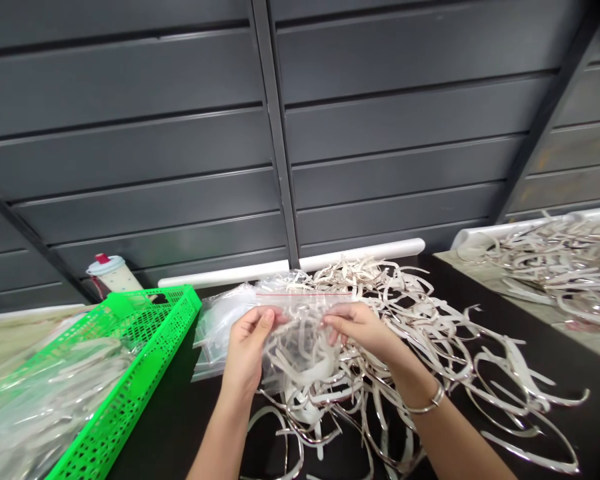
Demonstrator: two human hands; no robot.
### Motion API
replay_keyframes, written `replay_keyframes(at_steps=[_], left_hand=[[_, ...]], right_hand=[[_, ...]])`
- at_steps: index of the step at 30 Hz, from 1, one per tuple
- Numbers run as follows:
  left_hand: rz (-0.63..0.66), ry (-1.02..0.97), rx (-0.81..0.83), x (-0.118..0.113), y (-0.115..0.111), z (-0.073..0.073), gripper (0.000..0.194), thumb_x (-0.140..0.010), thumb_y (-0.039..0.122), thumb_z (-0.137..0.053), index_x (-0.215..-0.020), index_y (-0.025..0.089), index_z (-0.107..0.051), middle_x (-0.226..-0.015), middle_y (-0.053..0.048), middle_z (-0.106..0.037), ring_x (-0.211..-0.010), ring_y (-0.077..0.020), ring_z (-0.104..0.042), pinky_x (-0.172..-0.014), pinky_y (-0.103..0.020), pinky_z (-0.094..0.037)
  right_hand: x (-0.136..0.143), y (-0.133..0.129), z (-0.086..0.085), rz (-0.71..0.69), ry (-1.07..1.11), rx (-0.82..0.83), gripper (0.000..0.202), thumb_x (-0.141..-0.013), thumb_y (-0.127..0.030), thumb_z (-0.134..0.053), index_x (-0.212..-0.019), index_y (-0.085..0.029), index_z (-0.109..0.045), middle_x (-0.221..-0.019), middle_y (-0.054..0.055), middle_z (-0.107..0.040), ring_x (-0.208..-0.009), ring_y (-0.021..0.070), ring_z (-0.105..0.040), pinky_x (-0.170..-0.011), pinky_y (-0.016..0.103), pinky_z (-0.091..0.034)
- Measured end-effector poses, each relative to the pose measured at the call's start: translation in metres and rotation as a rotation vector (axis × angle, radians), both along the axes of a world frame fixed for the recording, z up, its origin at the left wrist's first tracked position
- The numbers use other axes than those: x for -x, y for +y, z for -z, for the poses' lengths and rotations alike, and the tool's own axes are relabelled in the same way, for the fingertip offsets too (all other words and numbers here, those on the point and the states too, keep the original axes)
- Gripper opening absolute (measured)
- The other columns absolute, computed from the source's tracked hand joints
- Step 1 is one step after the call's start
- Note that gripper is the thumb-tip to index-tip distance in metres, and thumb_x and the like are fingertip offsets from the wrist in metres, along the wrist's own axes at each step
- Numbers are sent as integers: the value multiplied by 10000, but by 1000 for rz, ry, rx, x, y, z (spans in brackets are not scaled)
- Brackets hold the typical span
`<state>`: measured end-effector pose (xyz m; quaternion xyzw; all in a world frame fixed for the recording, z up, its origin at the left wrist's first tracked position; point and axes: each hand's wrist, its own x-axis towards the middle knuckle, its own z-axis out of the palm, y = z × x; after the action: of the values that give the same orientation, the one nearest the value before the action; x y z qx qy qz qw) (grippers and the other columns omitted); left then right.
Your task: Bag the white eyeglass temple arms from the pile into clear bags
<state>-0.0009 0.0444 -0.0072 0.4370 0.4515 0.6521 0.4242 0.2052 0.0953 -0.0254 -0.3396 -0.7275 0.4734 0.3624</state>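
Observation:
A clear plastic zip bag [300, 363] with a red line along its top edge is stretched between my two hands. My left hand [250, 343] pinches its left side with thumb and fingers. The right side is pinched by my right hand [363, 327], with a metal bangle on that wrist. Curved white and silvery strips show through the film; I cannot tell whether they lie inside the bag or behind it. A tangled pile of the same curved strips [440, 347] spreads under and beyond my right hand. Flat clear bags [217, 327] lie stacked left of my left hand.
A green perforated basket [147, 367] at the left holds filled clear bags [65, 400]. Behind it stands a white bottle [113, 273] with a red top. More strips [570, 267] are heaped at the far right. White tubes [365, 253] run along the grey panelled wall [180, 140].

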Motion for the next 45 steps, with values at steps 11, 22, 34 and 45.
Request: replay_keyframes(at_steps=[11, 22, 34, 45], left_hand=[[188, 81, 175, 4, 15, 11, 378, -648, 491, -746, -698, 122, -682, -693, -94, -727, -687, -209, -676, -708, -311, -522], [-2, 81, 119, 2, 16, 16, 376, -694, 539, -670, -676, 173, -587, -563, -13, -684, -545, -182, -660, -572, -268, -512], [190, 517, 10, -20, -12, 1, 254, -855, 359, -542, -719, 167, -638, -660, -26, -698, -626, -159, -634, -616, -241, -470], [143, 748, -116, -29, -24, -1, 192, -887, 285, -499, -762, 188, -608, -687, 1, -705, -590, -133, -625, -580, -230, -436]], right_hand=[[-28, 14, 1, -9, -306, -154, 267, -815, -270, -569, -591, -180, -684, -531, -1, -617, -497, 136, -564, -519, 258, -460], [-47, 25, 5, -139, -189, 211, 156, -729, -291, -646, -718, -136, -629, -568, 6, -648, -410, 75, -482, -402, 187, -355], [2, -30, -17, 251, -162, -518, 187, -901, -293, -534, -835, -212, -689, -798, 38, -703, -749, 207, -630, -816, 418, -441], [6, -49, -24, 164, -285, -569, 283, -945, -277, -480, -714, -203, -625, -645, -15, -635, -618, 140, -554, -712, 315, -374]])
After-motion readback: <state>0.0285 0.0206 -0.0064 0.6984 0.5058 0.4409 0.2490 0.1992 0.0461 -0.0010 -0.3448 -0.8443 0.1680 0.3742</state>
